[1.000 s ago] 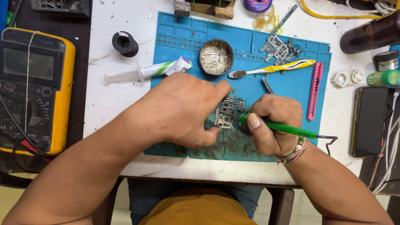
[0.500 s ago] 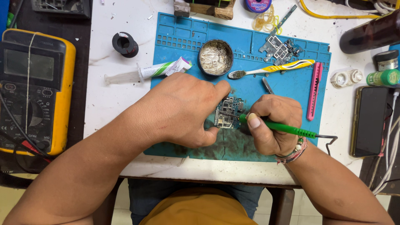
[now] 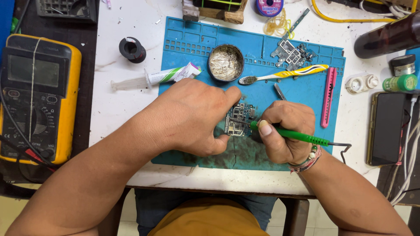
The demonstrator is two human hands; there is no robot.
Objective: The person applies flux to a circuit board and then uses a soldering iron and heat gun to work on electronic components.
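Left hand (image 3: pixel 192 116) lies knuckles-up over the near middle of the blue mat (image 3: pixel 306 94), fingers curled and pressed down on the left edge of a small circuit board (image 3: pixel 236 120), pinning it flat. Right hand (image 3: pixel 284 133) is closed in a pen grip round a green-handled soldering iron (image 3: pixel 302 137); its tip end points left and meets the right side of the board, though the exact contact spot is hidden behind the thumb. Cord trails off to the right.

Board sits on the mat between the 2 hands, touching both. Mat beneath and in front of it is smeared dark and grimy.

Progress, as a judgement: work on the board looks to be mid-way. Iron is applied and the board is held, so a joint or part is being worked now. Whether any joint is finished cannot be told; the board's surface is too small and too covered to read.

Round about: a round tin of wire wool (image 3: pixel 225 63) just behind the hands, a toothbrush (image 3: pixel 284 74) and a second bare board (image 3: pixel 291 52) further back, a pink knife (image 3: pixel 328 96) to the right, a syringe tube (image 3: pixel 153 78) at the mat's left edge. Yellow meter (image 3: pixel 37 96) sits well apart at far left of the bench (image 3: pixel 109 109), a phone (image 3: pixel 387 126) at far right.
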